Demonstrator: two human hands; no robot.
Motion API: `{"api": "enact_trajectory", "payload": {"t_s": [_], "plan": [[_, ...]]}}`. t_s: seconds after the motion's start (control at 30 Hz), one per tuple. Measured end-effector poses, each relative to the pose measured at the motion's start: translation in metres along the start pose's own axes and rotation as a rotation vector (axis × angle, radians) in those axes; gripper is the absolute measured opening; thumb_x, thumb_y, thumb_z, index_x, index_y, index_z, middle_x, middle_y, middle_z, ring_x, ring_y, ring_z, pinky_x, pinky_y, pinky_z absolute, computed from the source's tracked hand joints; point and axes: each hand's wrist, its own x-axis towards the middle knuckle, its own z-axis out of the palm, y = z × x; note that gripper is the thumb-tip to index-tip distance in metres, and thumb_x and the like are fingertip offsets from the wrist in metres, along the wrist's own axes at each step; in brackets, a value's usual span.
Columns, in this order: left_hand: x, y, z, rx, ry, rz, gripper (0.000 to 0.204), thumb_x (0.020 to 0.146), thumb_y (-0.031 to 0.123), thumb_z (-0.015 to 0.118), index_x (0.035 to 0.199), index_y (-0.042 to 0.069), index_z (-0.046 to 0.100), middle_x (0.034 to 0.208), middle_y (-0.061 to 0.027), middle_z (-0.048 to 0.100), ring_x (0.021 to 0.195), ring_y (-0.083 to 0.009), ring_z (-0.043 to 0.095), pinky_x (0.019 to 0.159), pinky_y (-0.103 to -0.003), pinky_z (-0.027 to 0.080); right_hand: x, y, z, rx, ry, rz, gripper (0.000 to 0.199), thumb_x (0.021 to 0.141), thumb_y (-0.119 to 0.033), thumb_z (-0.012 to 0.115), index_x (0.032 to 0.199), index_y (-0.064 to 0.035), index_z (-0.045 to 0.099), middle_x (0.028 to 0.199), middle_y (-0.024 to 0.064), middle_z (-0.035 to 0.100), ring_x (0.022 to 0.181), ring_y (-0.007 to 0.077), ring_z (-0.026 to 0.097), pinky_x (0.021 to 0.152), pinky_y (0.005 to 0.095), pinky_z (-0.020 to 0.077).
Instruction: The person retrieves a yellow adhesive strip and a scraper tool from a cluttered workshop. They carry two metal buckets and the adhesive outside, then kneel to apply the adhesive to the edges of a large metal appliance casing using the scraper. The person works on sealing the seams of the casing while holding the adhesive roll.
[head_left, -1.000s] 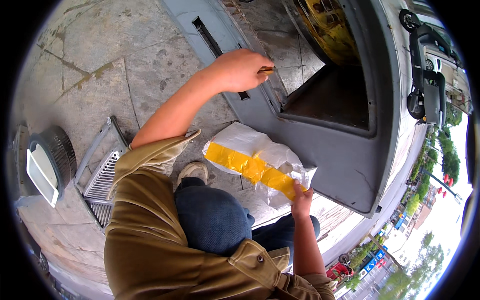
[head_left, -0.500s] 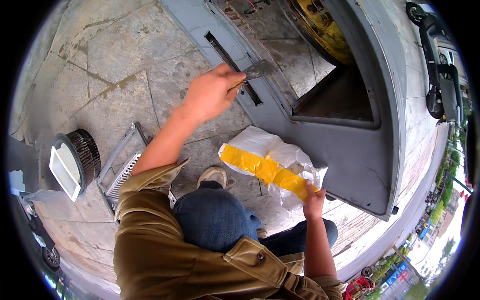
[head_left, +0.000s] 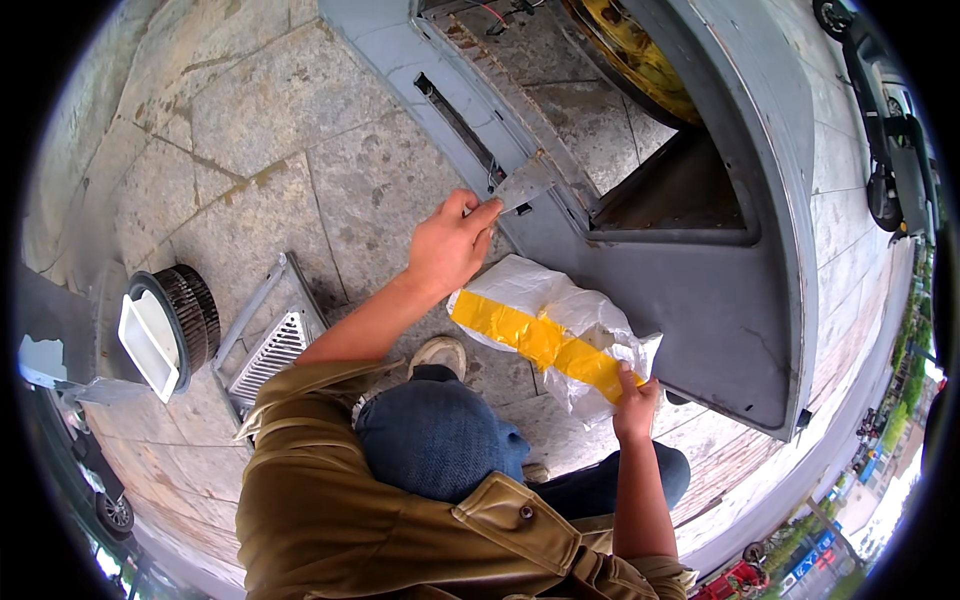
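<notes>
My left hand [head_left: 449,246] is closed around the handle of a scraper [head_left: 526,184] with a flat, wide grey blade. The blade lies over the frame of a grey metal housing [head_left: 690,300], by the near end of a long narrow slot [head_left: 452,120]. Most of the handle is hidden by my fingers. Nearer to me, my right hand [head_left: 635,408] grips the right end of a crumpled white plastic bag [head_left: 520,285] with a broad band of yellow tape along it. The bag rests close beside the housing's lower edge; what it contains cannot be seen.
Inside the housing's round opening sits a yellow-stained part [head_left: 655,65]. To my left, a slatted metal grille [head_left: 270,355] lies on the stone paving [head_left: 250,130]. Past it stands a dark finned blower wheel [head_left: 195,315] with a white tray [head_left: 147,345]. A scooter [head_left: 885,130] is parked at far right.
My left hand has drawn the scraper nearer to me along the housing's frame, toward the slot's near end. My right hand keeps its hold on the bag. The view has shifted slightly.
</notes>
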Motion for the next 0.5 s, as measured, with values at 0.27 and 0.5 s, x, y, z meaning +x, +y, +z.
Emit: {"api": "enact_trajectory", "payload": {"t_s": [0.27, 0.5], "plan": [[0.011, -0.001, 0.006, 0.050, 0.002, -0.015, 0.030, 0.076, 0.010, 0.066, 0.105, 0.017, 0.064, 0.094, -0.0053, 0.051, 0.073, -0.0238, 0.059, 0.059, -0.036, 0.048, 0.000, 0.002, -0.002, -0.011, -0.023, 0.006, 0.032, 0.089, -0.022, 0.060, 0.101, 0.0066, 0.057, 0.091, 0.0073, 0.061, 0.082, 0.0117, 0.055, 0.073, 0.0268, 0.0444], [0.012, -0.006, 0.011, -0.123, 0.003, -0.049, 0.032, 0.076, 0.009, 0.067, 0.108, 0.015, 0.064, 0.098, -0.0065, 0.056, 0.080, -0.0262, 0.060, 0.066, -0.035, 0.050, 0.003, 0.005, 0.001, 0.041, -0.040, 0.002, 0.031, 0.089, -0.021, 0.060, 0.103, 0.0065, 0.058, 0.092, 0.0084, 0.062, 0.083, 0.0126, 0.056, 0.074, 0.0276, 0.0446]]}}
